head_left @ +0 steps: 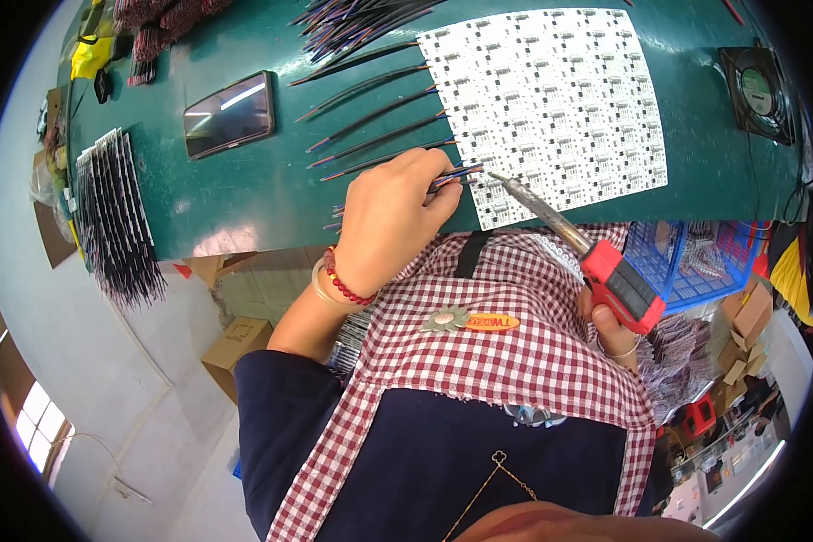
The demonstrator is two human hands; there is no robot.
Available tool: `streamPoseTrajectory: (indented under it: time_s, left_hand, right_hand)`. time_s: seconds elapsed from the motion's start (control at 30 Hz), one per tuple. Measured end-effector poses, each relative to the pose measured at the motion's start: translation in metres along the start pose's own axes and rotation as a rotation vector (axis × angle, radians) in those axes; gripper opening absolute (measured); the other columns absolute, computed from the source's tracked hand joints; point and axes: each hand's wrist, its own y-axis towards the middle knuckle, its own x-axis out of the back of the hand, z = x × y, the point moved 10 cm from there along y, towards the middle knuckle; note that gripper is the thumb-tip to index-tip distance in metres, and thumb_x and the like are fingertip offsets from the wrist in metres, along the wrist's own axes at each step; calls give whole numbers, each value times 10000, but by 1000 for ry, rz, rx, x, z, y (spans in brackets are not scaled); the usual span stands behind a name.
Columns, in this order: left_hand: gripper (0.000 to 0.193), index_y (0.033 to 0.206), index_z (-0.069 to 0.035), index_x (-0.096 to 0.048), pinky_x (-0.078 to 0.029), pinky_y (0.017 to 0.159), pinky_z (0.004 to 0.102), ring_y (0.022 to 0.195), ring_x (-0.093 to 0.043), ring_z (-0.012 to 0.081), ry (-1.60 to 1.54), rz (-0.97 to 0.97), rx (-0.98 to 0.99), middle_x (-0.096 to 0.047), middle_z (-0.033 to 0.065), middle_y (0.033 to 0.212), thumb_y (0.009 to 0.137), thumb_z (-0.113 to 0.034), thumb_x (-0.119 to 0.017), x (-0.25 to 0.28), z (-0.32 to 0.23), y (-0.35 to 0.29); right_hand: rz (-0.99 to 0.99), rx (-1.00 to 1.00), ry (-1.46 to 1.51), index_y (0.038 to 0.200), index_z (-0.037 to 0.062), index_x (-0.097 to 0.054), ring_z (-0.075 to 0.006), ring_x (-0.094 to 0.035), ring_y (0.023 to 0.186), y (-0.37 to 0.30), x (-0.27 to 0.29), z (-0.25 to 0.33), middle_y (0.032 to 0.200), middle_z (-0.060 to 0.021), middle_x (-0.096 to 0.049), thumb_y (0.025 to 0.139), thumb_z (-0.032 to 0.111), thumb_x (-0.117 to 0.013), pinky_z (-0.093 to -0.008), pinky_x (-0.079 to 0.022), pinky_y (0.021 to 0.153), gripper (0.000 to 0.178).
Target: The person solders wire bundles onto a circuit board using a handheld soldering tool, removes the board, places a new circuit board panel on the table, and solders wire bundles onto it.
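Observation:
My left hand (396,212) is closed round a small bunch of dark wires (447,179), whose tips reach the left edge of a white circuit board panel (560,108). In my right hand (610,327) is a red and black soldering iron (619,285). Its metal tip points at the board edge, close to the wire ends; whether they touch I cannot tell. Several dark wires (370,125) stick out leftward from the panel's left edge, above my left hand. Small black parts are dotted in rows over the panel.
On the green table (235,194) lie a smartphone (229,115), a loose wire pile (357,23) and a stack of wired strips (113,212). A black fan (757,93) stands at the far right. A blue basket (696,262) is below the table's right edge, with cardboard boxes (235,352) lower left.

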Motion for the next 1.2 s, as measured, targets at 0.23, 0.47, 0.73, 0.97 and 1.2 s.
streamPoseTrajectory:
  time_s: [0.23,0.47,0.73,0.97,1.2]
  left_hand:
    - [123,762,-27,-559,-438,519,417,590,-579,333,82,18,27,-591,121,703,769,-115,-644,-2,0,0]
    - [139,737,-19,-541,-434,514,422,582,-575,339,77,12,22,-586,128,684,765,-118,-635,-1,-1,-2]
    - [146,724,-16,-533,-430,510,423,581,-575,340,64,-4,33,-590,130,680,760,-116,-634,-2,0,-2]
    - [153,717,-13,-532,-434,513,429,584,-576,347,81,5,23,-590,136,680,759,-120,-633,-2,0,-1]
    - [139,734,-12,-562,-434,519,404,565,-570,327,110,8,37,-585,145,658,748,-120,-649,-3,1,0]
  right_hand:
    - [59,93,-64,796,12,-630,-208,-577,575,14,-15,22,705,-81,-589,826,313,-658,-302,-428,503,303]
    - [68,106,-167,810,35,-645,-214,-581,571,14,-16,27,693,-67,-584,813,273,-659,-316,-427,495,239]
    - [97,8,-16,823,13,-641,-197,-575,575,2,-14,5,716,-75,-587,816,301,-687,-305,-432,509,292]
    - [74,-10,8,797,5,-632,-182,-567,592,8,-16,13,699,-73,-578,832,323,-675,-284,-425,520,322]
    - [48,-17,-88,783,-3,-613,-137,-537,577,-2,-9,1,691,-56,-561,819,350,-700,-259,-400,502,365]
